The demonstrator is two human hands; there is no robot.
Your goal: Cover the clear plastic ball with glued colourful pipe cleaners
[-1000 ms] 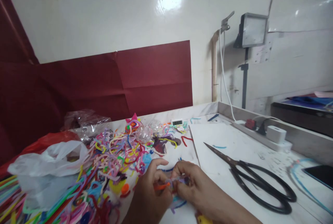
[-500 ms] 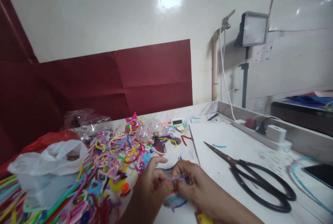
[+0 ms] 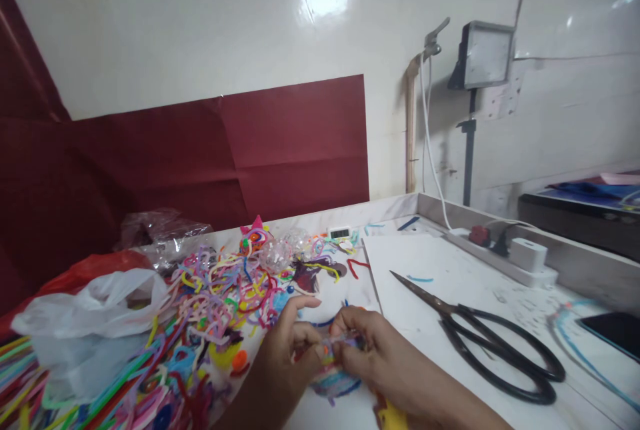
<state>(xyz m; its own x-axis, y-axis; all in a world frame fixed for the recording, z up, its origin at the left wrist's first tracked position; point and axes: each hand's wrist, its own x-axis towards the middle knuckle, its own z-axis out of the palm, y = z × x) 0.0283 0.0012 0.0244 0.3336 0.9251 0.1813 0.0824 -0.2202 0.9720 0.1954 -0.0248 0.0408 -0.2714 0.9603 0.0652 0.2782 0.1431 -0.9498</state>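
Observation:
Low in the middle of the view, both hands hold a small round piece banded with colourful pipe cleaners (image 3: 336,385); purple, pink and teal-blue stripes show. My left hand (image 3: 296,349) grips its left side with thumb and bent fingers, the index finger raised. On the other side, my right hand (image 3: 369,350) pinches the upper edge between thumb and fingers. The fingers cover much of the piece. Just beyond them lies a dark blue strip (image 3: 323,323), partly hidden. A yellow object (image 3: 393,415) sits under my right wrist, mostly covered.
Large black-handled scissors (image 3: 480,333) lie on the right, partly over a white sheet (image 3: 400,257). Tangled pipe cleaners (image 3: 210,297) and a white plastic bag (image 3: 90,330) fill the left. A power strip (image 3: 535,273) and a phone (image 3: 613,333) are at right.
The hands keep almost the same grip and place. The round piece appears slightly turned, with its teal-blue stripes showing a little more.

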